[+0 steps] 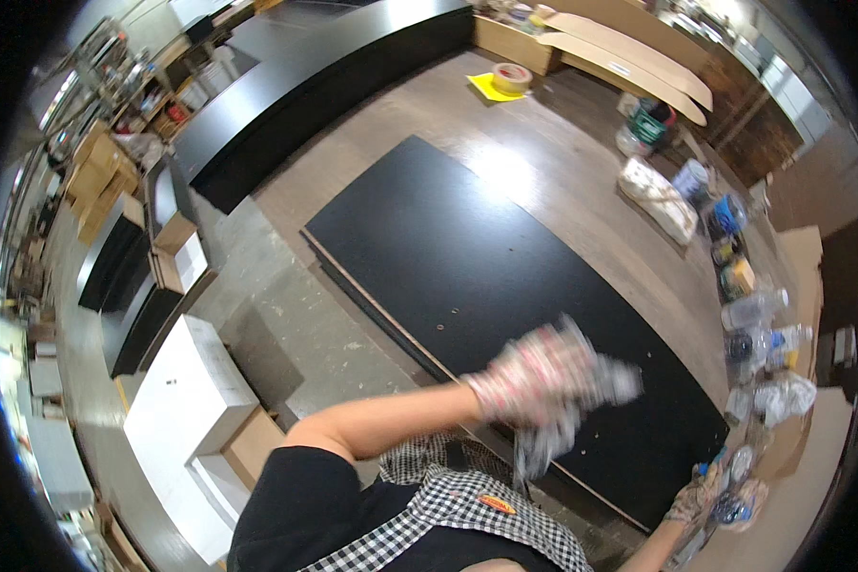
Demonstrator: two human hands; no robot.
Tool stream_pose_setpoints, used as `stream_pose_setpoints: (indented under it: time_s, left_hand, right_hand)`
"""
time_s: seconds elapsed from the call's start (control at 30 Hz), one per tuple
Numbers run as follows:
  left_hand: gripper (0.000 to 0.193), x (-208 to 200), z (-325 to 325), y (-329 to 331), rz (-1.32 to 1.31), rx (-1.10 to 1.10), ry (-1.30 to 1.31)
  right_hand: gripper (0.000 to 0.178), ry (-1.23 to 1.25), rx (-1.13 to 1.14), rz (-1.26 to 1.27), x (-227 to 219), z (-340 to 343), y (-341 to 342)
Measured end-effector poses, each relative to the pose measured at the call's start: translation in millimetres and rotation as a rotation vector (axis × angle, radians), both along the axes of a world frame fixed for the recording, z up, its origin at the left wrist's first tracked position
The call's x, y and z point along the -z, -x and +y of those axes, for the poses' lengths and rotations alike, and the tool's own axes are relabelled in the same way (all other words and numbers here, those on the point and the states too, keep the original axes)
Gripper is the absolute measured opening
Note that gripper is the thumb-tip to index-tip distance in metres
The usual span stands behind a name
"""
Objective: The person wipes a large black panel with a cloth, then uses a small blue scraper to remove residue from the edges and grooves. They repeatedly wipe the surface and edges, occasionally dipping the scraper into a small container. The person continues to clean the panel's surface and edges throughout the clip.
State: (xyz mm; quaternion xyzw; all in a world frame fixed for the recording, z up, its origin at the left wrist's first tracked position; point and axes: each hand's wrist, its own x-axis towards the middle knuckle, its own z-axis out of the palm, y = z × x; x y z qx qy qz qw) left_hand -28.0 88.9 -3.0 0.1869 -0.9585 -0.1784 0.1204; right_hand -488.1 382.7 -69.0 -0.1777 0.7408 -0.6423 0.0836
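Observation:
My left hand (534,372), in a patterned work glove and smeared by motion, is closed on a crumpled grey cloth (550,443). Loose parts of the cloth stick out past the fingers and hang below them. It is above a black panel (448,229) that lies flat, with several small holes or marks on its face. At the lower right, my gloved right hand (701,498) is closed around a clear plastic bottle (734,507) with some blue on it, beside the panel's near right corner. Its fingers are partly hidden.
Several bottles and cans (725,214) line the table's right side, near a stained white block-like thing (658,200). A tape roll (512,78) sits on yellow paper at the back. Long black panels (334,95) stand far left; a white box-shaped piece (191,410) is on the left.

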Motion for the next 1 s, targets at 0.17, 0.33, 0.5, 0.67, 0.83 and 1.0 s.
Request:
stream_pose_setpoints:
  time_s: [0.17,0.33,0.5,0.67,0.83,1.0]
  left_hand:
    - [0.061,30.6,-196.7,-125.1,0.026,-0.854,0.150]
    - [0.056,49.2,-146.3,18.1,0.055,-0.450,0.366]
    - [0.066,20.4,91.3,177.2,0.241,0.442,-0.059]
    - [0.056,2.6,57.0,167.2,-0.009,0.060,0.154]
    - [0.061,21.5,22.4,200.6,-0.144,-0.318,0.133]
    - [0.064,18.7,177.9,327.6,-0.036,0.043,0.113]
  right_hand:
    - [0.042,0.023,-0.009,0.054,-0.4,-0.3,-16.4]
    - [0.041,0.137,0.007,0.006,-3.2,-9.4,-26.7]
    - [0.033,0.236,0.051,-0.038,-4.3,-15.9,-33.8]
    - [0.033,0.335,-0.095,-0.128,-7.0,-7.6,-37.8]
    - [0.029,0.576,-0.226,-0.319,3.7,-12.3,-37.2]
    - [0.037,0.840,-0.430,-0.564,-0.8,15.9,-9.2]
